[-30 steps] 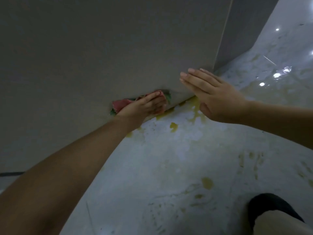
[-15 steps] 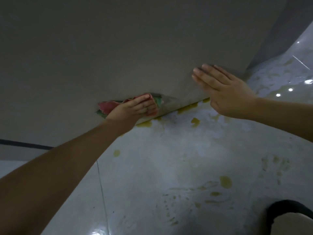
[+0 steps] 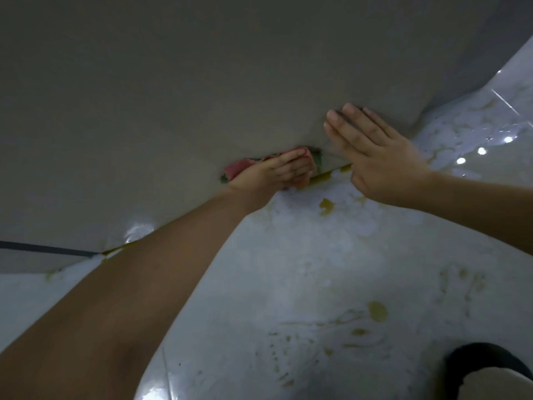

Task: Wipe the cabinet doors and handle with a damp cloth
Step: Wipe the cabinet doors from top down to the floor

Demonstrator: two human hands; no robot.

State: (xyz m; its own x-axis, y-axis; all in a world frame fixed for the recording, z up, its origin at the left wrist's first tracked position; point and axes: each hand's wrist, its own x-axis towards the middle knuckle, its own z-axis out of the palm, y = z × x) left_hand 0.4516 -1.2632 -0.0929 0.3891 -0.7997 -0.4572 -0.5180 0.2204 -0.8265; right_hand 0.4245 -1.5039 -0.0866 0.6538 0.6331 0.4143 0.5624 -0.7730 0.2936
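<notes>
A plain grey cabinet door (image 3: 202, 90) fills the upper part of the head view, and no handle is in sight. My left hand (image 3: 277, 173) presses a pink and green cloth (image 3: 242, 166) against the door's bottom edge, with its fingers curled over the cloth. Just to its right, my right hand (image 3: 375, 157) lies flat on the door with straight fingers and holds nothing. Most of the cloth is hidden under my left hand.
The glossy white tiled floor (image 3: 302, 284) below the door carries yellowish stains and smears, thickest along the door's foot. A dark shoe and trouser leg (image 3: 490, 370) sit at the bottom right. A dark line (image 3: 43, 249) runs along the left.
My left hand has slid the cloth to the right along the door's bottom edge, closer to my right hand. My right hand stays flat on the door.
</notes>
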